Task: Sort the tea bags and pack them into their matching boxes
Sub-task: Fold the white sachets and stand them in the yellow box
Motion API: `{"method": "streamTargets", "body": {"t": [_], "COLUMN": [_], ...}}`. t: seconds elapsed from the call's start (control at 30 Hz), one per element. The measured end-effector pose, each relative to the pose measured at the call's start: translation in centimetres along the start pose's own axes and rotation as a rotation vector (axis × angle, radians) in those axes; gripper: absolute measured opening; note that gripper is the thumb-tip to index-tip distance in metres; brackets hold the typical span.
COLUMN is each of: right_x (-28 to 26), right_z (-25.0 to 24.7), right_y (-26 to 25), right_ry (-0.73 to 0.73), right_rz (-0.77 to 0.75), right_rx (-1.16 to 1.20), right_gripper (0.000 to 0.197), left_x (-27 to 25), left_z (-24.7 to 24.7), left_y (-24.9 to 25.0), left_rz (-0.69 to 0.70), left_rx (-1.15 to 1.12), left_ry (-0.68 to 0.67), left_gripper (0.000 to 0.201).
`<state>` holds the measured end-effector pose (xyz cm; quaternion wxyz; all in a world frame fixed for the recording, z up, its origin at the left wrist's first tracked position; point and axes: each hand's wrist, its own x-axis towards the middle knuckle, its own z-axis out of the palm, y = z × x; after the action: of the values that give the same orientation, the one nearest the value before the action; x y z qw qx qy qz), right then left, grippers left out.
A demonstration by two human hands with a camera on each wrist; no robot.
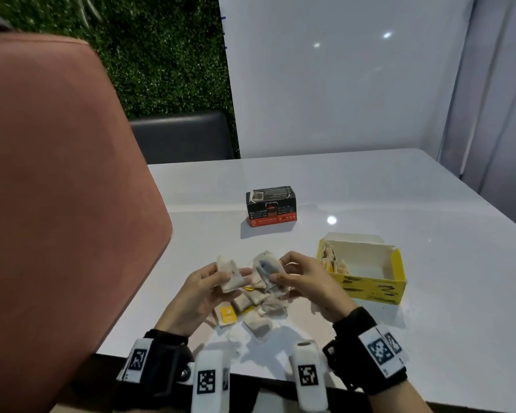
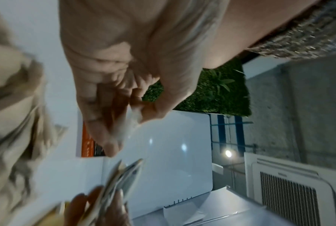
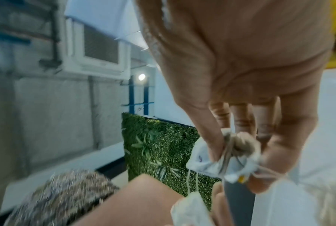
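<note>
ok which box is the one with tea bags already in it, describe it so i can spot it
On the white table, look right of the person's right hand. The yellow box stands there with its top open, bags tucked at its left end; the black and orange box farther back is closed.

The table (image 1: 355, 189) is glossy white. On it, the far box (image 1: 271, 206) is black with an orange-red band along its base. Right of it, the open box (image 1: 370, 286) is yellow with black marks, cream inside. The loose tea bags (image 1: 261, 311) are beige-white, some with yellow tags.
</note>
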<state>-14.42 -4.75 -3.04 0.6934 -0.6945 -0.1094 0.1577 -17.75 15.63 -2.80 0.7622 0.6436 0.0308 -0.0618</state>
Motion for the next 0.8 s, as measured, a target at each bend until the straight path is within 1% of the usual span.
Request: {"method": "streamTargets", "body": {"t": [0.03, 0.1, 0.17, 0.2, 0.3, 0.33, 0.37, 0.4, 0.47, 0.5, 0.57, 0.6, 0.63, 0.7, 0.73, 0.8], "right_x": [-0.2, -0.2, -0.1, 0.0, 0.0, 0.0, 0.0, 0.0, 0.1, 0.1, 0.1, 0.1, 0.1, 0.1, 0.1, 0.2], "right_z": [-0.1, -0.1, 0.1, 0.1, 0.6, 0.7, 0.9, 1.0, 1.2, 1.2, 1.1, 1.0, 0.8, 0.7, 0.8, 0.9], "right_y": [0.2, 0.6, 0.8, 0.9, 0.8, 0.8, 0.9, 1.0, 1.1, 1.2, 1.2, 1.2, 1.2, 1.3, 1.3, 1.2], "right_ry": [-0.017, -0.041, -0.058, -0.066, -0.102, -0.116, -0.125, -0.128, -0.108, -0.087, -0.032, -0.007, 0.011, 0.022, 0.024, 0.04], "right_rz": [0.03, 0.07, 0.094, 0.103, 0.133, 0.141, 0.144, 0.14, 0.119, 0.105, 0.072, 0.061, 0.055, 0.051, 0.048, 0.035], "right_rx": [0.081, 0.211, 0.323, 0.378, 0.502, 0.539, 0.569, 0.584, 0.582, 0.578, 0.552, 0.536, 0.526, 0.517, 0.513, 0.49], "right_gripper": [0.014, 0.013, 0.013, 0.014, 0.01, 0.009, 0.009, 0.01, 0.01, 0.01, 0.01, 0.01, 0.01, 0.011, 0.011, 0.012], "left_x": [-0.1, -0.1, 0.0, 0.0, 0.0, 0.0, 0.0, 0.0, 0.1, 0.0, -0.2, -0.4, -0.4, -0.5, -0.4, -0.3], "left_z": [0.2, 0.2, 0.2, 0.2, -0.2, -0.3, -0.4, -0.4, -0.5, -0.6, -1.0, -1.0, -1.0, -0.8, -0.5, 0.3], "left_y": [-0.1, -0.3, -0.4, -0.4, -0.6, -0.7, -0.8, -0.9, -1.2, -1.3, -1.5, -1.4, -1.4, -1.5, -1.5, -1.6], "left_rz": [-0.014, -0.062, -0.11, -0.133, -0.205, -0.218, -0.212, -0.186, -0.111, -0.071, -0.011, 0.003, 0.021, 0.04, 0.023, -0.055], "left_rx": [-0.046, -0.149, -0.203, -0.207, -0.207, -0.215, -0.216, -0.179, -0.001, 0.088, 0.211, 0.244, 0.275, 0.339, 0.339, 0.257], "left_ry": [-0.013, 0.021, 0.069, 0.079, 0.081, 0.088, 0.1, 0.116, 0.158, 0.176, 0.196, 0.206, 0.209, 0.185, 0.175, 0.138], "left_gripper": [0.032, 0.033, 0.023, 0.022, 0.038, 0.041, 0.039, 0.032, 0.011, 0.007, 0.035, 0.044, 0.047, 0.04, 0.033, 0.021]}}
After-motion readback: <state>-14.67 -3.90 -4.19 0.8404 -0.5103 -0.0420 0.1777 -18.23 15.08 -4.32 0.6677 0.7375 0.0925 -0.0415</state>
